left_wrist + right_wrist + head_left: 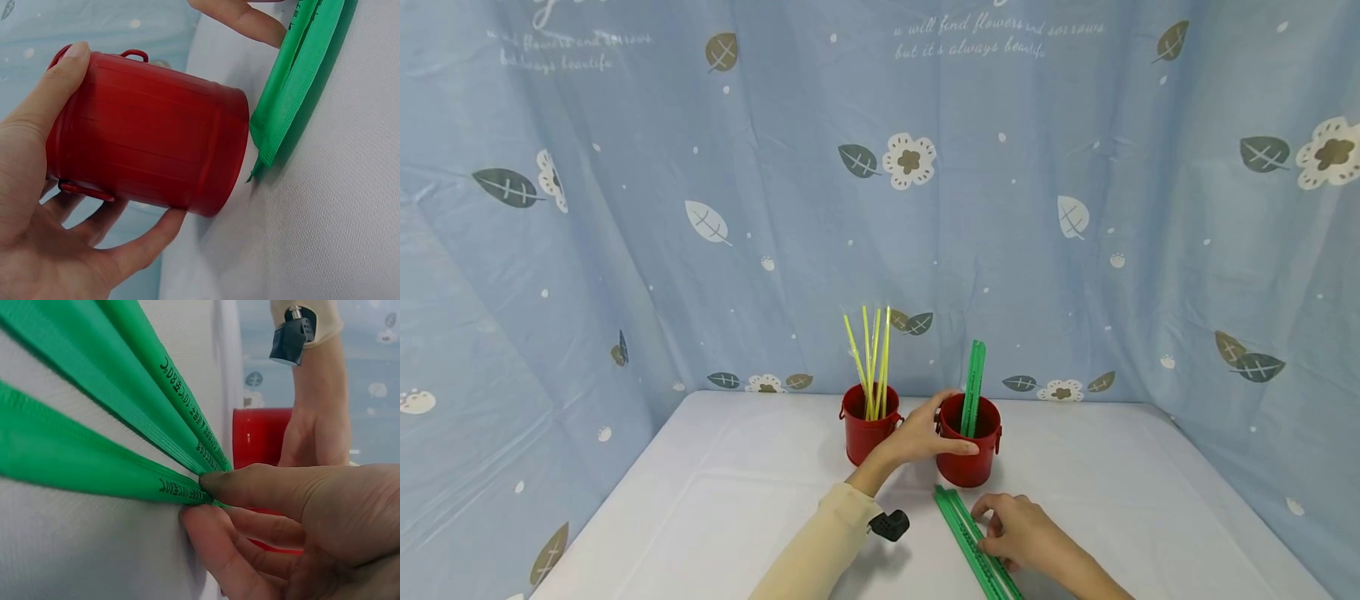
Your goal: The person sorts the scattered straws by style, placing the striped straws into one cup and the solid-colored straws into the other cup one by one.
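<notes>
My left hand (pixel 925 435) grips a small red bucket (pixel 964 462), thumb at the rim and fingers round the side, as the left wrist view shows. Green wrapped straws (pixel 973 387) stand upright in that bucket. On the table in front of it lie more long green wrapped straws (pixel 962 533), side by side with a narrow gap. My right hand (pixel 1018 533) is at their right side. In the right wrist view, its thumb and index finger pinch the edge of one printed green wrapped straw (pixel 125 472). The other fingers are curled beneath.
A second red bucket (pixel 861 437) stands left of the first, behind my left forearm, with several thin yellow straws (pixel 872 367) upright in it. A white cloth covers the table (pixel 737 467). A blue patterned curtain (pixel 805 233) hangs behind and at both sides.
</notes>
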Demonstrator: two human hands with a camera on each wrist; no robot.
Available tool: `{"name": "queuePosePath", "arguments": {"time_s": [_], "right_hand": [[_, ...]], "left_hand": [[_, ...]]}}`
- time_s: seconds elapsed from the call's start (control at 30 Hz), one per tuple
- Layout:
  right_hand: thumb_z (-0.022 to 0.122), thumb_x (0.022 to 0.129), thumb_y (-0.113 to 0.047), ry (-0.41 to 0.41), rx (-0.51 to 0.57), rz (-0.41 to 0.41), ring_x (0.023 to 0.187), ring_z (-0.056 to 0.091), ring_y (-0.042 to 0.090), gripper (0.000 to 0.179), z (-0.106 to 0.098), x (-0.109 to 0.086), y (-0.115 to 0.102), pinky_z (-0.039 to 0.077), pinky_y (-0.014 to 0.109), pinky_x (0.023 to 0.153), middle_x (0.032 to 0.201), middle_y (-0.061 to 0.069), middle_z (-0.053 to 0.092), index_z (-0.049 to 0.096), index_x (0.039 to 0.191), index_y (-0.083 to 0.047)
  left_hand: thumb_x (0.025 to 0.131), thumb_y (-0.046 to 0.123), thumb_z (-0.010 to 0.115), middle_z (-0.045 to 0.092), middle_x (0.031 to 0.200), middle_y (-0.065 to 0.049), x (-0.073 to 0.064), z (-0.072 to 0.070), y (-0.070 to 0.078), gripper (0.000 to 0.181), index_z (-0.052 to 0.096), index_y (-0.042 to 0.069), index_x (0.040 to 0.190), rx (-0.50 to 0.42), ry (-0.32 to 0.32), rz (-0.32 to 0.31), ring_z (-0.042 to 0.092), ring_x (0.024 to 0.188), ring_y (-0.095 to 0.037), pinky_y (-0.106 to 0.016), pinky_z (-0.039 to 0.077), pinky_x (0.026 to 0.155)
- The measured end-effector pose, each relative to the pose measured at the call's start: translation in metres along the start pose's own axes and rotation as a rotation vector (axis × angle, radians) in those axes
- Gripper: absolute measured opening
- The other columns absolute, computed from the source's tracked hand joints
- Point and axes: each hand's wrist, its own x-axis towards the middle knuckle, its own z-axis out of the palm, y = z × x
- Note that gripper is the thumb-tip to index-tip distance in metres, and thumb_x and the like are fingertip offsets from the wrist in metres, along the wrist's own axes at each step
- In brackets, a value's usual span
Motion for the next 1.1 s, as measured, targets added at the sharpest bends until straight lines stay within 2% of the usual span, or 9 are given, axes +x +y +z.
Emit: {"name": "queuePosePath", "arguments": {"time_s": [0.2,0.47,0.77,1.0,1.1], "right_hand": [[0.078,0.08,-0.01,-0.015,0.037,0.019,0.049,0.059,0.016,0.027,0.001,0.001,0.001,0.051,0.027,0.05,0.069,0.005,0.057,0.066,0.104,-0.008],[0.073,0.079,-0.006,-0.036,0.047,-0.008,0.046,0.058,0.015,0.025,0.0,0.002,0.003,0.052,0.027,0.051,0.068,0.004,0.058,0.066,0.103,-0.008],[0.07,0.078,-0.003,-0.035,0.09,-0.054,0.048,0.061,0.018,0.027,-0.007,0.001,0.006,0.05,0.028,0.049,0.071,0.005,0.058,0.066,0.105,-0.004],[0.068,0.08,-0.002,-0.044,0.125,-0.078,0.049,0.059,0.019,0.026,-0.01,0.0,0.006,0.05,0.026,0.05,0.073,0.005,0.058,0.063,0.105,-0.002],[0.068,0.082,-0.003,-0.042,0.131,-0.102,0.051,0.059,0.019,0.025,-0.011,0.001,0.006,0.052,0.027,0.049,0.074,0.004,0.058,0.062,0.106,-0.001]], "left_hand": [[0.077,0.044,0.081,0.055,0.138,0.007,0.0,0.001,-0.001,0.091,0.032,0.026,0.152,-0.006,0.001,0.004,0.05,0.129,-0.016,-0.036,0.05,0.1],[0.078,0.044,0.081,0.054,0.139,0.007,0.0,0.0,-0.001,0.092,0.031,0.023,0.153,-0.006,-0.001,0.01,0.051,0.129,-0.017,-0.033,0.051,0.098],[0.078,0.044,0.081,0.055,0.138,0.009,0.0,-0.001,0.001,0.086,0.032,0.036,0.149,-0.014,-0.001,0.011,0.051,0.128,-0.013,-0.032,0.05,0.099],[0.078,0.043,0.081,0.055,0.137,0.009,-0.001,-0.001,0.0,0.088,0.033,0.031,0.151,-0.013,0.0,0.016,0.051,0.128,-0.014,-0.032,0.05,0.099],[0.077,0.044,0.081,0.055,0.137,0.01,-0.001,-0.001,-0.001,0.089,0.032,0.033,0.151,-0.01,0.005,0.011,0.051,0.129,-0.015,-0.034,0.05,0.099]]}}
